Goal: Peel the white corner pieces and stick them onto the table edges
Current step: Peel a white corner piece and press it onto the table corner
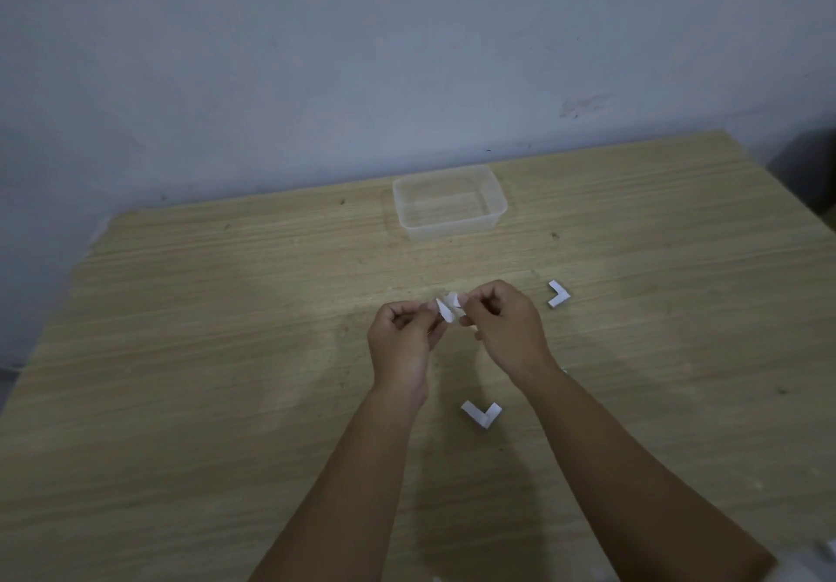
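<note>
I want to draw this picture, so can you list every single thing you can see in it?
held corner piece: one, white, pinched between both hands above the table's middle
loose corner pieces: two, white, one lying right of the hands, one lying nearer, between the forearms
container: one, clear plastic, near the table's far edge, looks empty
table: one, light wood grain, fills the lower view
wall: one, grey-blue, behind the table
left hand: one, pinches the held piece
right hand: one, pinches the held piece
</note>
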